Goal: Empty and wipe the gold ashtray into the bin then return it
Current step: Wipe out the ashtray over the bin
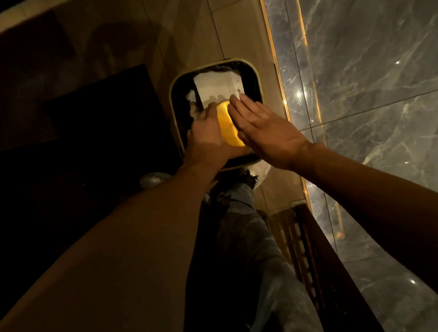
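Note:
The gold ashtray (227, 126) is held on edge over the open bin (174, 93), a cream-rimmed square bin with a dark liner. My left hand (209, 136) grips the ashtray from the left. My right hand (262, 128) lies flat with its fingers extended against the ashtray's right side, holding nothing that I can see. White paper (216, 86) lies inside the bin just beyond the ashtray.
A grey marble wall (382, 72) with a lit gold strip runs along the right. A dark cabinet (95, 132) stands left of the bin. A wooden slatted piece (306, 238) sits at lower right. My trouser leg (253, 259) is below the bin on the tiled floor.

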A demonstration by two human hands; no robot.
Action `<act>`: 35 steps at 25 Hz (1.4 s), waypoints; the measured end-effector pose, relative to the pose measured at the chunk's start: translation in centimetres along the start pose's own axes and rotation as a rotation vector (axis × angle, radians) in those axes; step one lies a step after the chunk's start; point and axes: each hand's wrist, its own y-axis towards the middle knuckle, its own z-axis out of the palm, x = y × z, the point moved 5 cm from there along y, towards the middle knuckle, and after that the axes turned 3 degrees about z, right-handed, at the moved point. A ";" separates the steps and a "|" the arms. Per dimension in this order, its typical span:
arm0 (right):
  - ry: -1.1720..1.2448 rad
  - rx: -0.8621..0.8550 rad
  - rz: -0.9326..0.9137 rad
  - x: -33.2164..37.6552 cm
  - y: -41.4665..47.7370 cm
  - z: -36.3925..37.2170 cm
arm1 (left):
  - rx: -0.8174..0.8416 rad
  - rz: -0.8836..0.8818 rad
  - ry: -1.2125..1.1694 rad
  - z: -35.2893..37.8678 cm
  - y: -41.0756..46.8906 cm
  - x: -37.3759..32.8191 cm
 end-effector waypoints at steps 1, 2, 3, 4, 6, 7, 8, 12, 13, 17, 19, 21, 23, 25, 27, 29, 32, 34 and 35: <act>-0.015 0.053 -0.002 -0.3 -0.2 0.4 | -0.003 -0.023 0.001 0.1 -0.1 0.0; -0.034 0.073 -0.016 -0.5 -0.1 0.6 | -0.013 -0.043 -0.005 0.2 -0.2 0.1; -0.044 0.079 -0.034 -0.5 0.1 0.7 | -0.022 -0.054 -0.008 0.2 -0.2 0.2; -0.038 0.078 -0.045 -0.3 0.3 0.6 | -0.025 -0.055 -0.009 0.1 -0.2 0.3; -0.023 0.039 -0.039 -0.1 0.3 0.3 | -0.020 -0.046 -0.012 0.0 -0.4 0.3; -0.023 -0.033 -0.045 0.1 0.2 0.0 | -0.024 -0.050 -0.022 -0.1 -0.5 0.3; -0.011 -0.138 -0.046 0.4 0.2 -0.6 | -0.032 -0.051 -0.034 -0.1 -0.5 0.3; 0.026 -0.145 0.023 0.9 -0.3 -0.6 | -0.011 -0.015 -0.025 -0.4 -0.2 0.2; 0.024 -0.007 0.022 0.9 -0.5 0.2 | 0.006 -0.018 0.009 -0.4 -0.3 0.4; 0.076 -0.221 -0.074 2.4 0.5 -2.4 | -0.016 -0.008 -0.003 -0.8 -0.4 1.1; 0.084 -0.284 -0.026 2.2 0.8 -3.3 | -0.011 0.011 0.009 -1.1 -0.2 0.8; 0.072 -0.037 0.019 1.6 0.4 -1.8 | 0.006 0.021 0.051 -1.1 0.0 0.4; 0.063 0.008 -0.003 1.5 0.0 -1.8 | 0.006 0.025 0.028 -1.2 -0.3 0.3; 0.074 -0.212 -0.037 2.1 0.2 -3.5 | -0.009 0.035 0.005 -1.3 -0.3 0.4; 0.081 -0.291 -0.005 1.8 0.2 -4.0 | -0.014 0.055 0.026 -1.6 0.0 -0.1; 0.063 -0.110 0.013 1.2 -0.3 -2.8 | -0.006 0.092 0.046 -1.5 0.6 -0.8; 0.247 -0.049 0.050 0.7 -0.5 -3.1 | 0.001 0.098 0.044 -1.8 0.6 -0.6; 0.536 -0.104 0.190 0.4 -0.3 -4.3 | -0.012 0.091 0.050 -2.2 0.4 -0.3; 0.649 -0.121 0.255 0.0 -0.4 -4.6 | -0.014 0.089 0.046 -2.3 0.4 -0.3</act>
